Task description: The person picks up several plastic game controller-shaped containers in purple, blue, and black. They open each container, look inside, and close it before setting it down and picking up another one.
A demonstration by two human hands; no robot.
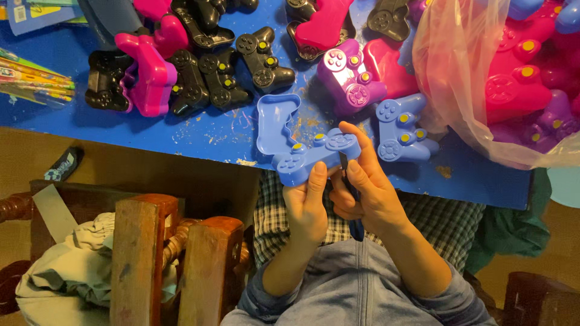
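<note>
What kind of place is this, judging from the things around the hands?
Probably a small home workshop for finishing plastic toys. Many controller-shaped shells lie on a scratched blue table, more fill a clear plastic bag, and the left hand holds a blue shell while the right hand works it with a small tool.

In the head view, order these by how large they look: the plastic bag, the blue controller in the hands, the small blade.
1. plastic bag, largest.
2. blue controller, though it looks bigger by being nearer the camera.
3. blade, smallest, partly hidden by the right hand.
</note>
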